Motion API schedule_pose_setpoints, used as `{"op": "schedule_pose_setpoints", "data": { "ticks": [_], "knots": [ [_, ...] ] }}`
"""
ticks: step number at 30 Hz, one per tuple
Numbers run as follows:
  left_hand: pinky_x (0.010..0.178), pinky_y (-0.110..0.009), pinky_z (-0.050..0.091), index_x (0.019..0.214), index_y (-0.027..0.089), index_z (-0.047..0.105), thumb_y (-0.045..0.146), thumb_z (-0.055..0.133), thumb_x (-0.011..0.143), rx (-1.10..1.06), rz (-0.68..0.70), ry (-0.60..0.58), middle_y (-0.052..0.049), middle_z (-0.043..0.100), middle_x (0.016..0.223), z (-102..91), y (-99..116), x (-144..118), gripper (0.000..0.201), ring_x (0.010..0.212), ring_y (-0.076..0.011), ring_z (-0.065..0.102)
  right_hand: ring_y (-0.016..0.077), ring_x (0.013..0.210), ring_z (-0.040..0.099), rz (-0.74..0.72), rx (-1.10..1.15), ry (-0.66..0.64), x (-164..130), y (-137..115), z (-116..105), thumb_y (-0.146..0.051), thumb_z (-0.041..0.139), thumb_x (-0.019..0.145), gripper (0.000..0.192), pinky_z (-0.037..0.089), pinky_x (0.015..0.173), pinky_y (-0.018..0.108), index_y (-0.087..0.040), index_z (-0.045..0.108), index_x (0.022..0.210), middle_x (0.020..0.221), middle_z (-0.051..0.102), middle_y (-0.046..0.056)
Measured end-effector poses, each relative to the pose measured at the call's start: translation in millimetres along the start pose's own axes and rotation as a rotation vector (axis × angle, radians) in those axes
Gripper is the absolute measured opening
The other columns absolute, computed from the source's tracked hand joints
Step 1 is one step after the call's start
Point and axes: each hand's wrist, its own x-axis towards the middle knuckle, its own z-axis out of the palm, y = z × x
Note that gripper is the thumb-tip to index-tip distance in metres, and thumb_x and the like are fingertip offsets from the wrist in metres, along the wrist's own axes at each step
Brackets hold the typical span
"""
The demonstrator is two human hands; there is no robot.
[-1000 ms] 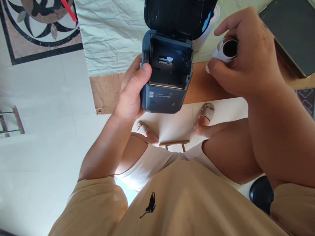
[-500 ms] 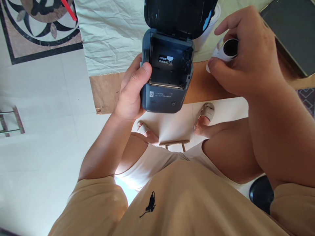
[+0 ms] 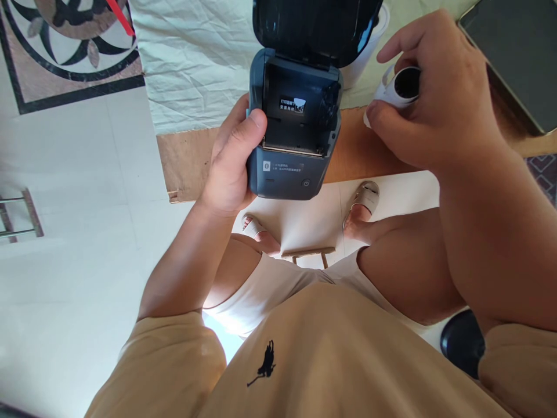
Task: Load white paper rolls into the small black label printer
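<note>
My left hand (image 3: 230, 165) grips a small dark blue label printer (image 3: 289, 168) by its left side, thumb on the upper edge. The printer's lid (image 3: 313, 26) is flipped up and its paper bay (image 3: 298, 113) stands bare, with a small label inside. To the right, my right hand (image 3: 439, 96) holds a white paper roll (image 3: 398, 90) with a dark core, just beside the printer and level with the bay. Both are held over the near edge of a wooden table (image 3: 352, 154).
A crumpled white cloth (image 3: 195, 64) covers the table's far part. A dark tablet (image 3: 517, 52) lies at the upper right. A white round container (image 3: 369, 43) stands behind the lid. Below are my knees, sandalled feet and pale tiled floor (image 3: 73, 249).
The printer and my left hand have shifted very slightly left and up. The roll stays in my right hand at nearly the same place.
</note>
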Motion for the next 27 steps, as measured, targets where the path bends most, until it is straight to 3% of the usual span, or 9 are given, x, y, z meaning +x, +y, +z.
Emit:
{"op": "schedule_pose_setpoints", "data": {
  "ticks": [5,17,27],
  "knots": [
    [0.062,-0.037,0.047,0.093,0.033,0.056,0.046,0.040,0.074,0.035,-0.018,0.022,-0.001,0.065,0.070,0.1,0.7,-0.4,0.028,0.088,-0.0259,0.064,0.0157,0.095,0.050,0.006,0.003,-0.003,-1.1,-1.2,0.7,-0.020,0.051,0.064,0.042,0.043,0.086,0.037,-0.027,0.044,0.105,0.101,0.052,-0.001],
    [0.060,-0.033,0.048,0.083,0.030,0.057,0.044,0.042,0.074,-0.005,0.022,0.039,-0.002,0.065,0.078,2.4,-1.1,1.0,0.022,0.092,-0.0254,0.063,0.0156,0.093,0.051,0.013,-0.007,-0.003,-0.2,-0.9,1.1,-0.020,0.051,0.063,0.042,0.044,0.084,0.036,-0.026,0.044,0.104,0.095,0.051,0.000],
    [0.060,-0.034,0.048,0.083,0.029,0.057,0.040,0.042,0.076,-0.076,0.038,0.006,-0.002,0.065,0.079,0.4,-2.0,2.0,0.020,0.089,-0.0251,0.064,0.0158,0.094,0.050,0.037,-0.014,-0.013,-0.3,-2.1,0.6,-0.019,0.051,0.063,0.042,0.044,0.085,0.036,-0.025,0.044,0.104,0.097,0.051,0.000]
  ]
}}
